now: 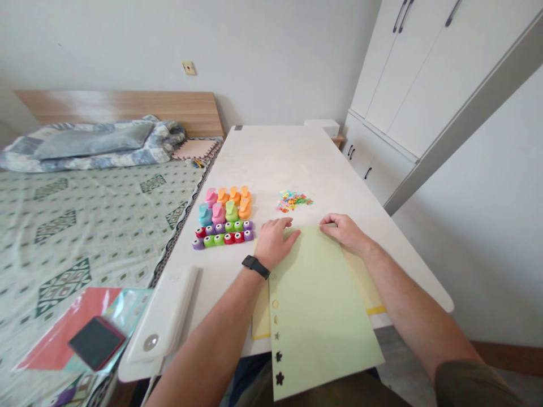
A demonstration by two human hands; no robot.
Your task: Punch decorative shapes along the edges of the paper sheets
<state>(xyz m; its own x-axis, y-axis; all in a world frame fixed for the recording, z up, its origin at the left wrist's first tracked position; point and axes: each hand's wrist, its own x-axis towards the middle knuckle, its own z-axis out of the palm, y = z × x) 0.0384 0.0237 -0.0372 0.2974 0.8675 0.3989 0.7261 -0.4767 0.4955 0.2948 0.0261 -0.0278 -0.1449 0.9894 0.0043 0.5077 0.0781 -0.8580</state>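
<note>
A pale green paper sheet [318, 305] lies on the white table [280, 152], hanging over the near edge, with punched shapes along its left side. My left hand [275, 240] rests flat on its top left corner, fingers stretched out, a black watch on the wrist. My right hand [344, 229] touches the top right corner with fingers curled onto the edge. Yellow paper [261, 322] lies underneath. Left of my left hand stands a cluster of colourful craft punches [224, 219]. A small heap of punched paper shapes [292, 200] lies beyond my hands.
A bed [85, 209] with a patterned cover runs along the table's left side; red paper and a black pad [95, 341] lie on it. A white device [163, 316] sits at the table's near left corner. White wardrobes [424, 73] stand at the right.
</note>
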